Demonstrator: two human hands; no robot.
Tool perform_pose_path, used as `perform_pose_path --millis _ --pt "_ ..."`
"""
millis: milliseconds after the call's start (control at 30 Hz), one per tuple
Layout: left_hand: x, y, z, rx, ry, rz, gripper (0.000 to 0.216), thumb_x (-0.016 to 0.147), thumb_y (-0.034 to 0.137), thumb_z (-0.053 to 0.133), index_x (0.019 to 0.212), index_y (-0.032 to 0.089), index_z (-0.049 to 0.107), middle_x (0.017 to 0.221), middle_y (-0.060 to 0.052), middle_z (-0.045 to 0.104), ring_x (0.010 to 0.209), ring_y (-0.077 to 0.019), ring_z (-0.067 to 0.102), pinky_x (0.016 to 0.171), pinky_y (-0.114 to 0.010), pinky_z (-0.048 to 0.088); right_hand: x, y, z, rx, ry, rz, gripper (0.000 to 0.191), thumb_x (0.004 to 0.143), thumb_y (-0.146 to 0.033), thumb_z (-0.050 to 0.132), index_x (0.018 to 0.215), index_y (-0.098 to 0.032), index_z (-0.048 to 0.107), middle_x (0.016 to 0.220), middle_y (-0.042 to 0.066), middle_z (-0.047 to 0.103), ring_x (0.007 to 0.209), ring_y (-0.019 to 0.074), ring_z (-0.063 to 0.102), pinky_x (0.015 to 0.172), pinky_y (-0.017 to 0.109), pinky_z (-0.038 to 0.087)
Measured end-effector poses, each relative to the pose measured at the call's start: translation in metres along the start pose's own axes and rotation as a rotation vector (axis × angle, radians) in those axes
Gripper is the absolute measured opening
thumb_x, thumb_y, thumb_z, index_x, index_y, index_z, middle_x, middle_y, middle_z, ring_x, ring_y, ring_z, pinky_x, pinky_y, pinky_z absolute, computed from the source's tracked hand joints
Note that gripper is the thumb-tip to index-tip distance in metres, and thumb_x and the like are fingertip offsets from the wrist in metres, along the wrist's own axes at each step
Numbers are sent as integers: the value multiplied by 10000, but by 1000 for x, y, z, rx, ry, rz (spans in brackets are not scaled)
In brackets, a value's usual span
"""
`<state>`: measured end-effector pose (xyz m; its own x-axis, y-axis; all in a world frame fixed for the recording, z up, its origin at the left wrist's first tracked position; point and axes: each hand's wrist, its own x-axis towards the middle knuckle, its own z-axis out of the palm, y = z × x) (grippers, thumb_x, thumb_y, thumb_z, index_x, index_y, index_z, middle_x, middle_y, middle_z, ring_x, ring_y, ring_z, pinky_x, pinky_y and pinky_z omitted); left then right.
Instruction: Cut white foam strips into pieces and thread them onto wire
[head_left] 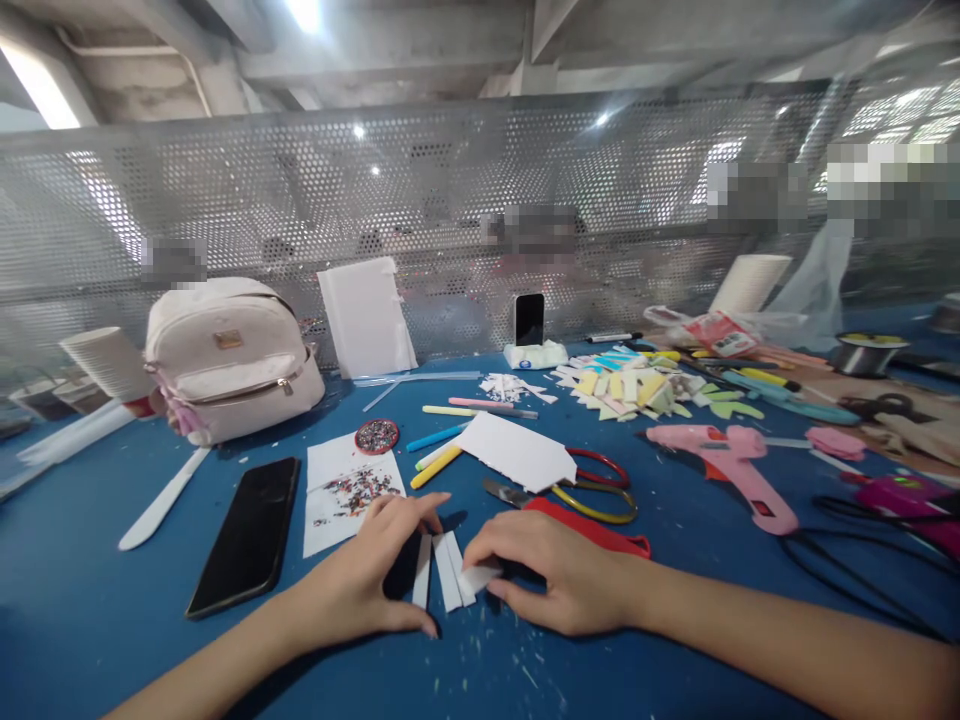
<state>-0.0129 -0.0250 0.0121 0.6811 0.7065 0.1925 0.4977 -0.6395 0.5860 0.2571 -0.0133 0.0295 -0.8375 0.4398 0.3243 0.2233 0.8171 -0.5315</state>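
Observation:
Both of my hands rest on the blue table (90, 590) near its front edge. My left hand (367, 580) is curled, thumb and fingers pinching the left side of a small group of white foam strips (444, 572). My right hand (559, 575) is closed too, its fingertips pressing the right end of the white strips, where a small white piece sticks out. A red flat piece (600, 530) lies just behind my right hand. Scissors with red and yellow handles (596, 490) lie behind that, partly under a white card shape (517, 450).
A black phone (247, 535) and white paper with glitter (349, 495) lie left of my hands. A pink glue gun (724, 465) is at the right with black cables. Further back are coloured markers, paper scraps, a white backpack (229, 355) and a perforated metal screen.

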Motion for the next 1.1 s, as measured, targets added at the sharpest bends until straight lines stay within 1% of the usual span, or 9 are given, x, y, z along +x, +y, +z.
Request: perform_pose_path --millis 267,400,533,600,733,833,900,1000,1100 --pt "5 14 13 105 64 -22 952 768 397 838 1478 313 210 1233 -87 594 1103 -299 566 1033 -504 365 -1 3 2 30 -8 -15 199 938 -192 527 1115 -174 617 982 85 720 875 200 657 779 300 504" --pt "6 22 18 144 95 -37 907 784 353 812 1468 299 219 1270 -96 586 1153 -322 556 1042 -527 351 -1 4 2 37 99 -118 190 974 -195 519 1140 -180 610 1089 105 676 1041 214 610 925 360 477" --pt "7 26 23 146 115 -59 884 785 267 767 1480 288 221 1263 -97 603 1156 -327 567 1057 -544 339 -1 3 1 -17 245 17 165 972 -225 562 1112 -203 647 1065 97 567 995 215 564 890 357 476" --pt "8 27 24 138 117 -71 887 772 230 761 1480 286 230 1265 -97 607 1158 -329 567 1061 -549 335 0 2 1 17 242 64 175 962 -208 575 1121 -205 647 1033 82 557 962 210 562 856 342 478" --pt "8 28 24 119 123 -74 895 760 212 773 1475 286 240 1342 -107 579 1202 -329 542 1069 -542 332 3 2 2 21 187 45 157 962 -188 547 1093 -189 634 966 67 606 908 203 560 807 327 472" --pt "8 28 24 107 120 -68 871 767 184 761 1464 290 251 1325 -93 596 1180 -312 555 1054 -524 348 5 2 4 -8 196 69 128 961 -204 526 1044 -186 622 886 48 627 835 193 572 802 331 479" --pt "8 29 24 105 122 -66 865 775 166 747 1465 292 241 1300 -87 606 1173 -309 559 1052 -523 346 4 2 5 -3 210 117 122 946 -209 540 1043 -195 611 904 43 653 821 187 594 815 332 492" --pt "8 30 24 106 123 -69 849 779 156 732 1457 297 242 1283 -90 603 1156 -314 560 1037 -522 353 4 0 4 38 223 185 152 915 -186 553 1061 -204 595 1012 52 682 893 189 633 835 317 513" --pt "8 30 24 109 123 -76 853 771 155 740 1449 302 243 1267 -82 601 1136 -315 558 1024 -519 360 3 -2 3 57 228 185 209 883 -128 526 1069 -206 583 1056 56 684 966 193 648 865 310 526"
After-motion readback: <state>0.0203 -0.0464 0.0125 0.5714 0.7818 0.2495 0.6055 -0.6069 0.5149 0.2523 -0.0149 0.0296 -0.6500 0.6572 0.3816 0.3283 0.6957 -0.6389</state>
